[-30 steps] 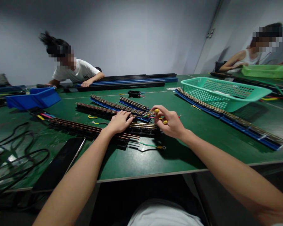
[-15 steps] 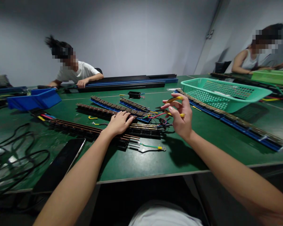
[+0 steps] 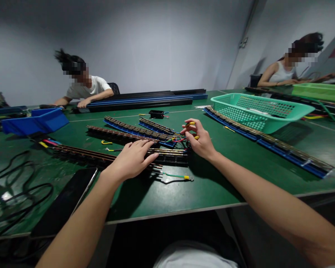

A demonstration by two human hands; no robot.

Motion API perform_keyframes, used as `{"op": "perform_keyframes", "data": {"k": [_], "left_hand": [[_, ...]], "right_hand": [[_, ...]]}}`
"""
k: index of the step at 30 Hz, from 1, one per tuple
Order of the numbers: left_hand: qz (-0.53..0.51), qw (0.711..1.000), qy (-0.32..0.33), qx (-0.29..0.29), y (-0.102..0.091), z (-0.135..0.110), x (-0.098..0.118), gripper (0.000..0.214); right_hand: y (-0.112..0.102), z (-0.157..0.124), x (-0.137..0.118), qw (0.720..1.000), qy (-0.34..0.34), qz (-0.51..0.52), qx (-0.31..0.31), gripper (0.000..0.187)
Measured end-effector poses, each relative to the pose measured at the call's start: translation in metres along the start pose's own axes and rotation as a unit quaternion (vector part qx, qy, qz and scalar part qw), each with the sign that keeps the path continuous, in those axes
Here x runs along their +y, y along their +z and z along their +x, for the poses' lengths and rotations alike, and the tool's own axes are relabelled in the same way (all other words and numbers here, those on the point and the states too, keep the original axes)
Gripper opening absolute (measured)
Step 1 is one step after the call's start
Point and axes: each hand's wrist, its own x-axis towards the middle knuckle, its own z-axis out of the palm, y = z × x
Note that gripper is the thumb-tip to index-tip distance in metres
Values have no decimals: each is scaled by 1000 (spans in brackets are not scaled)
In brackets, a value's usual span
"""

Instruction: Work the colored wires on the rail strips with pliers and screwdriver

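My left hand (image 3: pixel 132 158) is palm down with its fingers outstretched over the black track strips with copper-coloured rails (image 3: pixel 167 158). Whether it presses on them or hovers just above, I cannot tell. My right hand (image 3: pixel 202 143) is closed around small yellow-handled pliers (image 3: pixel 190 124), whose jaws are hard to make out among the wires. A red wire (image 3: pixel 180 140) and other thin wires meet at the strips' right ends, close to the pliers. Behind my left hand lie blue-based track strips (image 3: pixel 134 130). A green wire with a yellow sleeve (image 3: pixel 174 175) lies in front.
A green mesh basket (image 3: pixel 268 115) stands at right beside a long blue-based strip (image 3: pixel 290 154). A blue bin (image 3: pixel 35 121), black cables (image 3: pixel 19 190) and a phone (image 3: pixel 67 197) are at left. One person works across the table, another at far right.
My right hand has come down and leftward with the pliers to the wires. My left hand has drawn back slightly towards me, fingers more spread. The view has shifted a little.
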Motion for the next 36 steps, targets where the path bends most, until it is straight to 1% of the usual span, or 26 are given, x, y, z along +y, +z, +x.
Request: {"op": "perform_keyframes", "data": {"k": [2, 3, 5, 6, 7, 8, 10, 13, 15, 17, 19, 21, 23, 25, 27, 29, 30, 32, 34, 36], "left_hand": [[12, 1000, -26, -12, 7, -5, 1, 60], [21, 998, -50, -21, 10, -8, 3, 62], [29, 997, -66, -36, 15, -16, 6, 64], [20, 996, -69, -46, 16, -21, 9, 64], [13, 995, -77, -54, 17, -26, 12, 66], [13, 994, -88, -58, 16, -31, 16, 67], [6, 993, -94, -66, 16, -42, 24, 68], [-1, 994, -99, -40, 19, -53, 33, 65], [-16, 994, -106, -28, 26, -57, 36, 63], [-29, 991, -130, 3, 36, -58, 40, 61], [-39, 988, -144, 39, 47, -59, 43, 57], [-49, 986, -140, 77, 57, -59, 48, 52], [-54, 982, -140, 115, 65, -59, 54, 51], [-58, 976, -148, 147, 69, -59, 58, 49], [-64, 973, -146, 165, 71, -59, 62, 46], [-70, 974, -135, 170, 71, -60, 65, 45], [-71, 974, -129, 172, 70, -60, 66, 45], [-71, 975, -122, 173, 69, -62, 67, 43], [-69, 975, -118, 175, 68, -63, 67, 42], [-68, 975, -114, 178, 68, -63, 67, 42]], "right_hand": [[-3, 0, -1, 997, -48, -26, -62, 46], [-4, 0, -2, 991, -81, -39, -100, 51], [-4, -1, -5, 974, -142, -58, -164, 56], [-3, -1, -7, 968, -159, -62, -182, 57], [-2, -2, -8, 967, -161, -62, -188, 58], [0, -3, -9, 970, -146, -61, -184, 59], [3, -4, -10, 984, -86, -52, -147, 58], [6, -5, -10, 998, 0, -41, -52, 48], [5, -4, -9, 999, 27, -39, -1, 42], [4, -2, -8, 998, 41, -34, 26, 42], [2, -1, -11, 998, 38, -22, 43, 44], [-1, -3, -23, 998, 18, -11, 60, 45], [-4, -10, -43, 997, -4, 5, 75, 43], [-6, -25, -70, 994, -15, 43, 97, 40], [-6, -50, -97, 989, -6, 97, 114, 40], [-3, -80, -118, 981, 25, 143, 131, 39], [0, -95, -124, 978, 50, 162, 125, 39], [7, -121, -130, 970, 110, 191, 107, 39], [15, -139, -128, 963, 150, 202, 101, 38], [22, -147, -122, 964, 147, 198, 101, 38]]}}
